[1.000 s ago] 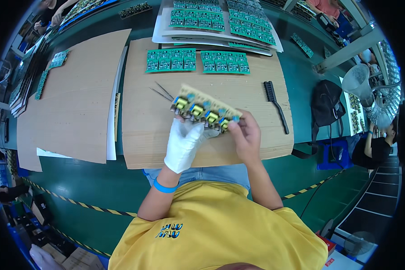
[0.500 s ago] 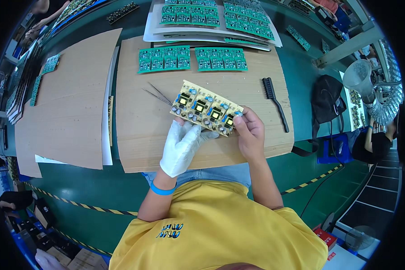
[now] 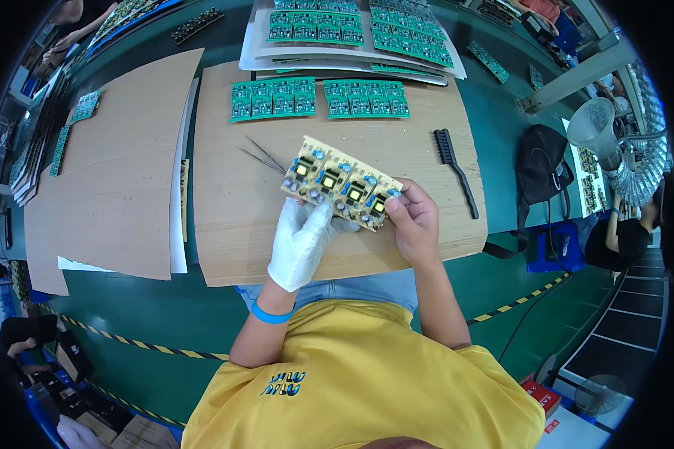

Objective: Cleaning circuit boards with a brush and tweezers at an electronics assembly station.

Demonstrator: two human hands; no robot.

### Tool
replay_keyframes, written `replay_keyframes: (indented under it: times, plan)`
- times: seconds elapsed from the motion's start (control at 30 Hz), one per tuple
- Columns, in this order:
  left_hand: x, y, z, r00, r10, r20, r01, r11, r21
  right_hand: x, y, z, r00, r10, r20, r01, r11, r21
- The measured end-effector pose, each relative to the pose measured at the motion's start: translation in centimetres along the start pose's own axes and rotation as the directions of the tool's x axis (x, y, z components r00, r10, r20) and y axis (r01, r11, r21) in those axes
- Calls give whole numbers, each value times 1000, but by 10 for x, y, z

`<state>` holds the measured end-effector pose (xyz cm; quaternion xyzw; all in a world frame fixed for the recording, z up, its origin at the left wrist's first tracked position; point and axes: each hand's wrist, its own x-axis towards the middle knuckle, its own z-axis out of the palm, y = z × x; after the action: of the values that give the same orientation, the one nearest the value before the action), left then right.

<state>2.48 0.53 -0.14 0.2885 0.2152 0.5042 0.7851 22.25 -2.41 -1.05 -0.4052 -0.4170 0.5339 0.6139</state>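
Observation:
A yellowish circuit board panel (image 3: pixel 342 182) with several yellow-topped transformers, blue parts and round capacitors is held tilted above the cardboard, its component side facing up. My left hand (image 3: pixel 298 243), in a white glove and with a blue wristband, grips its lower left edge; a finger reaches over the components. My bare right hand (image 3: pixel 416 224) pinches the right end, thumb on top. Tweezers (image 3: pixel 262 156) lie on the cardboard just left of the board. A black brush (image 3: pixel 457 172) rests to the right of my right hand.
Two green circuit board panels (image 3: pixel 273 99) lie along the far edge of the cardboard sheet (image 3: pixel 232 217). Behind them are stacked white trays (image 3: pixel 258 52) bearing more green boards. More cardboard (image 3: pixel 120 165) covers the left side. A black bag (image 3: pixel 543 168) and a clear funnel-like hood (image 3: pixel 595 127) stand right.
The board has shifted slightly left and tilted a little in my hands. A finger of my gloved left hand has risen onto the component side.

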Motion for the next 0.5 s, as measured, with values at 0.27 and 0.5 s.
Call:
replay_keyframes:
  times: [0.27, 0.5]
  plan:
    - [-19, 4, -6, 987, 128, -97, -126, 992, 20, 9, -17, 9, 984, 60, 167, -48, 996, -75]
    - [-31, 0, -19, 987, 102, -123, -137, 938, -317, 104, 0, 77, 885, 29, 465, 416, 403, -815]
